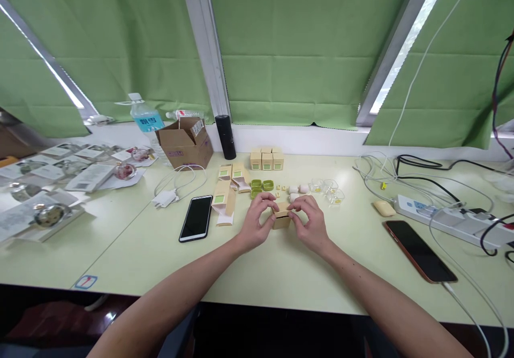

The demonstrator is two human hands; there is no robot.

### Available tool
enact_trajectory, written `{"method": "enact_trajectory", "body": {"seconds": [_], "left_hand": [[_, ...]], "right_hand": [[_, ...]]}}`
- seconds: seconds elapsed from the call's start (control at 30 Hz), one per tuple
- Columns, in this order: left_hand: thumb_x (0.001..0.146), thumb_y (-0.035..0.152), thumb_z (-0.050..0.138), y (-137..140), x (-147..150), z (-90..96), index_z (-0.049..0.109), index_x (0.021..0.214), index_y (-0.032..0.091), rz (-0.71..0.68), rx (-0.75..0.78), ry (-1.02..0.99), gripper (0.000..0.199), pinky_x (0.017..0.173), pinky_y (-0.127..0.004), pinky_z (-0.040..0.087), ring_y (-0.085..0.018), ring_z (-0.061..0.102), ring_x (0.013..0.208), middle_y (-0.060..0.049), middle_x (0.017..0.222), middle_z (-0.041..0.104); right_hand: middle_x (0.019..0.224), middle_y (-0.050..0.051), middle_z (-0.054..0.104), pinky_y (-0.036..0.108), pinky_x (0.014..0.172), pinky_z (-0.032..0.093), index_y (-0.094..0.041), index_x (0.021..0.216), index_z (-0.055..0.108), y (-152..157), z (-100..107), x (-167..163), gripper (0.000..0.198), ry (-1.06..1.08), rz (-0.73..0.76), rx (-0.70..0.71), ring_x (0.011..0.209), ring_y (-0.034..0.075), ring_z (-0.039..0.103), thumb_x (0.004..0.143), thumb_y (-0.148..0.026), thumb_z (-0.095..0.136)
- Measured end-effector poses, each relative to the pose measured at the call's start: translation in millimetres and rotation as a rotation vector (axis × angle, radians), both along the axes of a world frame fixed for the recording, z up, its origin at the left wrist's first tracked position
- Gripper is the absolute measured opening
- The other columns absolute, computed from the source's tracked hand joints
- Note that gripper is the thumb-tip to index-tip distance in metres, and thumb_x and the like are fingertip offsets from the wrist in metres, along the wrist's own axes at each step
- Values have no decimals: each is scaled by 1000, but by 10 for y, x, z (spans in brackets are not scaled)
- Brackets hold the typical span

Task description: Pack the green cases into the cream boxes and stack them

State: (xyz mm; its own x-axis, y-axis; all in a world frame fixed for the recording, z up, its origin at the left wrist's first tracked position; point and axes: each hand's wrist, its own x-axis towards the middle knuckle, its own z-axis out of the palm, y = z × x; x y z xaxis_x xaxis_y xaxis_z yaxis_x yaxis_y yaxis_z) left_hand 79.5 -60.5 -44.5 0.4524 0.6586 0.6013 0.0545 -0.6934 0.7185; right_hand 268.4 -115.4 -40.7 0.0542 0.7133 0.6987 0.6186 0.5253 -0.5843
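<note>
Between my hands is a small kraft cardboard box (282, 222) with a dark slit under its lid. My left hand (259, 221) grips its left side with bent fingers. On the right side, my right hand (310, 221) pinches the lid's edge. Just beyond lie green square cups (262, 185), tiny yellow pieces (283, 188), whitish rounded pieces (304, 188) and clear plastic shells (332, 191). Left of my hands, opened kraft boxes (223, 198) lie with their flaps out. Several closed kraft boxes (267, 160) stand in a group toward the wall.
A black-screened phone (196, 218) and white charger (164, 198) lie left. Behind are a brown carton (185, 143), water bottle (145, 118) and black cylinder (225, 137). At right are another phone (420, 251), a power strip (437, 219) and tangled cables. Packaged items (90, 177) cover the far left.
</note>
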Motion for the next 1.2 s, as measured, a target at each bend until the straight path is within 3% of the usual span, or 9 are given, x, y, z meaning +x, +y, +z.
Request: {"method": "enact_trajectory", "body": {"seconds": [0.9, 1.2], "left_hand": [[86, 13, 54, -24, -10, -6, 61, 86, 21, 89, 76, 52, 10, 103, -45, 48, -25, 57, 114, -9, 114, 56], [84, 8, 51, -37, -10, 19, 65, 82, 21, 130, 95, 55, 19, 104, -46, 47, -25, 57, 114, -9, 114, 59]], "right_hand": [[77, 4, 61, 33, 65, 47, -22, 83, 69, -9, -19, 19, 18, -15, 49, 55, 75, 20, 58, 85, -10, 56], [62, 0, 62, 27, 49, 37, -21, 81, 70, -48, -17, 30, 20, -21, 22, -13, 48, 13, 48, 86, -15, 52]]}}
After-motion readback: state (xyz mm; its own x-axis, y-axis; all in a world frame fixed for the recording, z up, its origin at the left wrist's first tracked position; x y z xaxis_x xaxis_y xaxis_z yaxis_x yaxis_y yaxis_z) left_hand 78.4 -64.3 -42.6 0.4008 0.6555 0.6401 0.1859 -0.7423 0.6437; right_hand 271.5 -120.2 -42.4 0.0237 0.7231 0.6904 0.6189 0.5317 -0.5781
